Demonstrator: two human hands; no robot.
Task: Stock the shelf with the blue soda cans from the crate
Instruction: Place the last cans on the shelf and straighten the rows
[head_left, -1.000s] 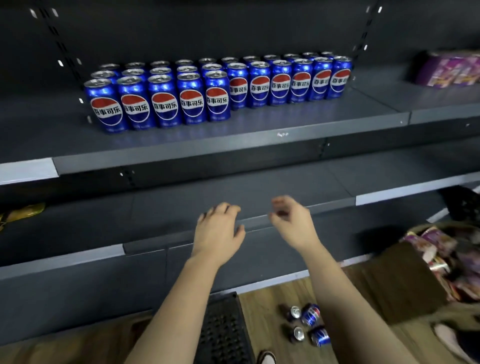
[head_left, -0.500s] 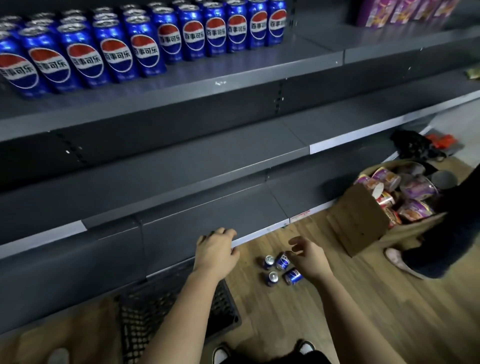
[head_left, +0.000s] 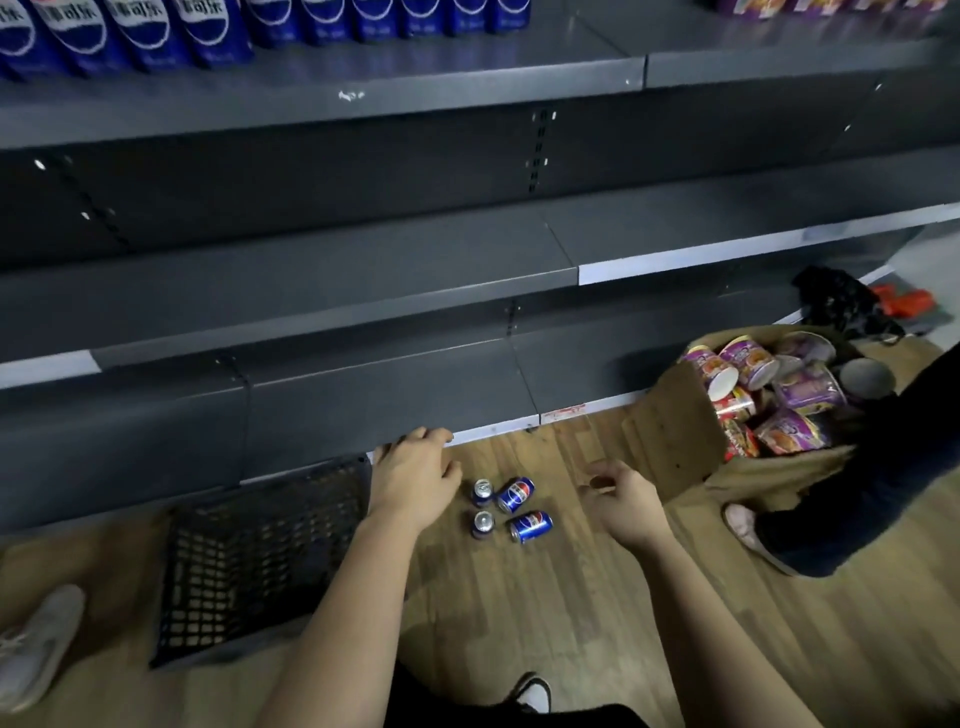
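While I looked down through the head camera, the left hand hung low over the light brown wooden floor, with its fingers loosely bent and nothing in it. Its fingertips were right by the pale bottom edge of the dark grey metal shelf rack, but I could not tell if they touched it. The right hand hung near it on the other side. It was loose too and held nothing, with the thumb and first finger curled close together. Between the two hands, four small blue soda cans sat on the floor in a tight bunch. Two of them stood up, so I saw their silver tops. The other two lay on their sides with the red, white and blue mark showing. The black plastic mesh crate stood on the floor just left of the cans, under the left arm and close to the foot of the rack. High up, a long row of the same blue cans stood on the top shelf. To the right was an open brown cardboard box full of purple food cups, and a person's dark trouser leg stood beside it. A grey shoe was at the far left.
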